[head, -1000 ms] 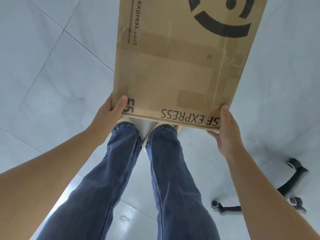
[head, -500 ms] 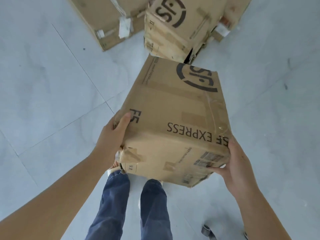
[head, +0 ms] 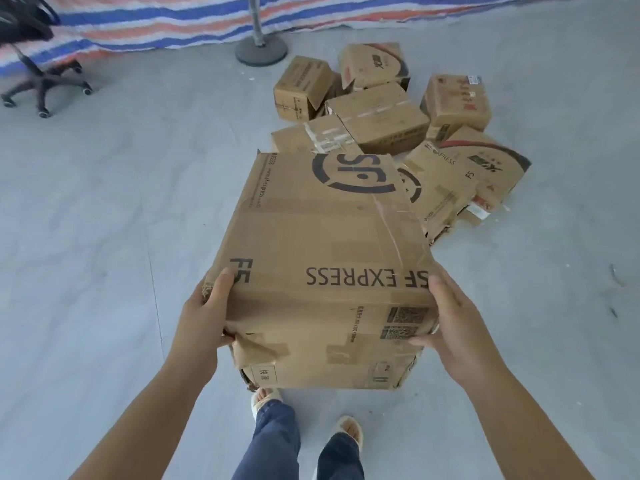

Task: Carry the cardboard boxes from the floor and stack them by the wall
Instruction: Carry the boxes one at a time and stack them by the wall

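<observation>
box: SF Express carton [head: 322, 258], held off floor, just before box pile [head: 391, 123]
left hand [head: 202, 315]: gripping carton's left corner
right hand [head: 450, 317]: gripping right corner
</observation>
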